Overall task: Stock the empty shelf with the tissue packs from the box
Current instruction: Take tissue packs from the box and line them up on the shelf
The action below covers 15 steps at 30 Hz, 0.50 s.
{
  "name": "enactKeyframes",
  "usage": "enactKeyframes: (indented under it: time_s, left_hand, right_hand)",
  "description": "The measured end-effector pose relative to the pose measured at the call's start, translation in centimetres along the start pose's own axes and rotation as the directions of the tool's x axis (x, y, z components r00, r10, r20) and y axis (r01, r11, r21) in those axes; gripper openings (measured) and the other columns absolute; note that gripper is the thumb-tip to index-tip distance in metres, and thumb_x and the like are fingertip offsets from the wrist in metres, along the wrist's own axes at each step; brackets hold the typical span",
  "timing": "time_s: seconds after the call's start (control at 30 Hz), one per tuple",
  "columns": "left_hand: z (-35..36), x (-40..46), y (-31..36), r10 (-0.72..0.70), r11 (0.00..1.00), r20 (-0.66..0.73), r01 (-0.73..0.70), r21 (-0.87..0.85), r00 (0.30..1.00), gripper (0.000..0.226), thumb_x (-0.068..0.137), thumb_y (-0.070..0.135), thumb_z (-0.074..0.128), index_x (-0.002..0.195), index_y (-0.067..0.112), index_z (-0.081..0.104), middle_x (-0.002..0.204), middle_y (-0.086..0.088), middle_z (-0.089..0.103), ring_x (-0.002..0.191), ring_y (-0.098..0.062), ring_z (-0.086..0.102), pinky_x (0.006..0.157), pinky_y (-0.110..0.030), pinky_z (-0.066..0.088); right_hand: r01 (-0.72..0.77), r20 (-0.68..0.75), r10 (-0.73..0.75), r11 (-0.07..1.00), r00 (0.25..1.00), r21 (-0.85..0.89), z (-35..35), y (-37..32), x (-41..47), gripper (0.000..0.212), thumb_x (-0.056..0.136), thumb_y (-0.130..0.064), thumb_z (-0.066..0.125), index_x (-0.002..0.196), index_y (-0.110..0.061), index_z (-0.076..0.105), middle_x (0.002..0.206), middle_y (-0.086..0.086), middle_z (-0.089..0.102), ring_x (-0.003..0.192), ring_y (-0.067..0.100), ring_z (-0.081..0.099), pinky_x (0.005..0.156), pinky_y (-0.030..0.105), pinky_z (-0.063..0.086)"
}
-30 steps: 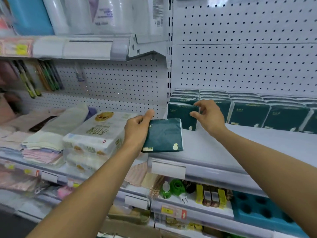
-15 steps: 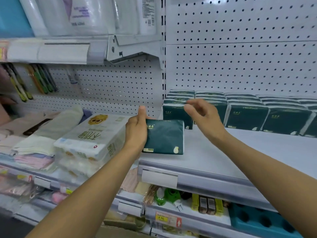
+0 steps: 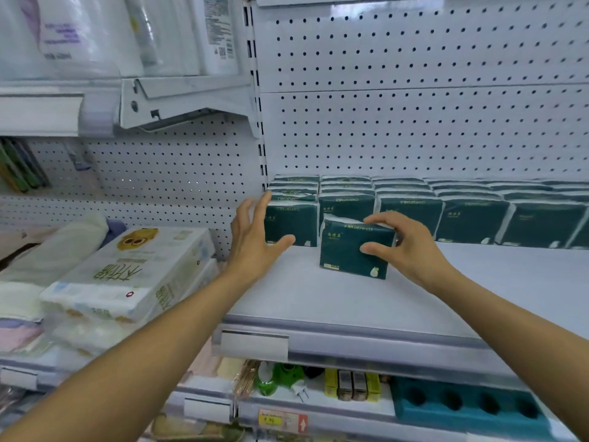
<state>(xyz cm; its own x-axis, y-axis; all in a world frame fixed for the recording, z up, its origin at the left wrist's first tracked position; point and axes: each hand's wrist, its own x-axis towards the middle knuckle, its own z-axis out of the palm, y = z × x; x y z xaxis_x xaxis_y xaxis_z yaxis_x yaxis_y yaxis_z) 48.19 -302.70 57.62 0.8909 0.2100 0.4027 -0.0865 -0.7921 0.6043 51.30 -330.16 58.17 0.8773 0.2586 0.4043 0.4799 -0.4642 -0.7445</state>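
A dark green tissue pack (image 3: 349,248) stands upright on the white shelf (image 3: 318,301), in front of the second stack of a row of green tissue packs (image 3: 471,218) lined along the pegboard. My right hand (image 3: 401,247) grips this front pack, fingers over its top edge and thumb on its face. My left hand (image 3: 255,237) is spread open, fingers straight, against the left side of the leftmost stack (image 3: 291,224). The box is out of view.
A large white tissue bundle (image 3: 127,275) with an orange cartoon face lies on the neighbouring shelf to the left. Folded cloths lie further left. An upper shelf bracket (image 3: 178,103) overhangs at left. Small goods and a teal tray (image 3: 462,406) sit on the shelf below.
The green pack passed from my left hand to my right and now stands on the shelf before the row. My left hand moved up to the leftmost stack.
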Motion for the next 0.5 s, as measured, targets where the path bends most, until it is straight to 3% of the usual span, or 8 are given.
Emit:
enactKeyframes:
  time_s: [0.1,0.2,0.37,0.5]
  left_hand:
    - [0.8,1.6,0.0,-0.025,1.0,0.036,0.025,0.007,0.999,0.096,0.082,0.038,0.076,0.154,0.039,0.012,0.161,0.006,-0.003,0.149,-0.022,0.002,0.117,-0.044,0.02]
    - [1.5,2.8,0.1,-0.034,0.999,0.072,0.035,-0.02,0.997,0.101,0.077,0.031,0.082,0.153,0.04,0.016,0.162,0.009,-0.007,0.149,-0.019,-0.001,0.119,-0.045,0.02]
    - [2.6,3.4,-0.6,0.019,0.999,0.102,-0.015,-0.038,0.995,0.094,0.079,0.022,0.08,0.152,0.037,0.023,0.16,0.013,-0.004,0.147,-0.019,0.015,0.117,-0.04,0.028]
    - [2.9,3.8,-0.8,0.037,0.999,0.054,-0.036,-0.023,0.998,0.086,0.082,0.017,0.077,0.151,0.032,0.028,0.159,0.01,0.003,0.144,-0.016,0.022,0.113,-0.034,0.031]
  right_hand:
    - [0.024,-0.076,-0.034,0.99,0.996,-0.137,0.0,0.8,0.8,0.04,0.08,-0.026,0.078,0.115,-0.032,0.063,0.111,-0.015,0.058,0.104,0.007,0.053,0.087,0.027,0.046]
    - [0.113,-0.112,-0.167,0.918,0.98,-0.38,0.6,1.3,1.9,0.039,0.082,-0.03,0.075,0.119,-0.028,0.063,0.115,-0.01,0.056,0.112,0.01,0.048,0.088,0.031,0.043]
    - [0.234,-0.087,-0.36,0.754,0.929,-0.614,1.5,2.5,4.1,0.038,0.082,-0.03,0.076,0.116,-0.016,0.067,0.131,0.002,0.058,0.123,0.027,0.052,0.104,0.041,0.036]
    - [0.287,-0.036,-0.411,0.695,0.911,-0.66,2.0,3.1,5.5,0.037,0.085,-0.028,0.073,0.118,-0.013,0.065,0.14,0.003,0.054,0.137,0.023,0.042,0.117,0.043,0.023]
